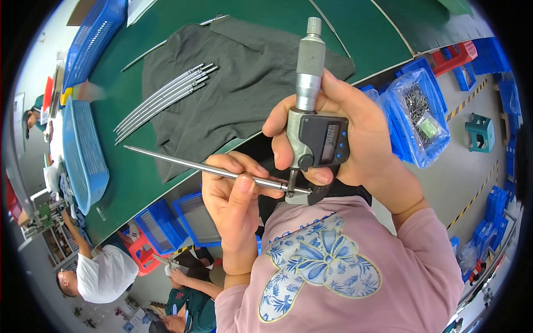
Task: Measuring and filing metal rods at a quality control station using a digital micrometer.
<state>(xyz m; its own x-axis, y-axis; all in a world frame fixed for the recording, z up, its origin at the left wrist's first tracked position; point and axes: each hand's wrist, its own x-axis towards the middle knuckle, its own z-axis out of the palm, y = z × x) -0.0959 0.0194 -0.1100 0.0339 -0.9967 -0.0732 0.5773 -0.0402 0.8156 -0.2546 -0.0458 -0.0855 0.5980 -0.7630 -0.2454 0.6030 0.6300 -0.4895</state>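
Observation:
A digital micrometer (322, 139) with a grey screen and a ribbed thimble stands upright in my right hand (355, 122), whose fingers wrap its frame. My left hand (236, 200) pinches a thin polished metal rod (205, 166) between thumb and fingers. The rod's pointed end reaches out to the left over the table, and its stepped end lies at the micrometer's jaws, near the spindle. Whether the jaws press on it I cannot tell. Beyond my hands, several similar rods (161, 102) lie side by side on a dark grey cloth (239, 77).
Another rod (172, 44) lies along the cloth's far edge on the green table (125, 183). Blue baskets (86, 155) line the table's left side. On the right, a blue bin (413, 111) holds small metal parts in plastic. Two people work at the lower left, near blue trays (197, 219).

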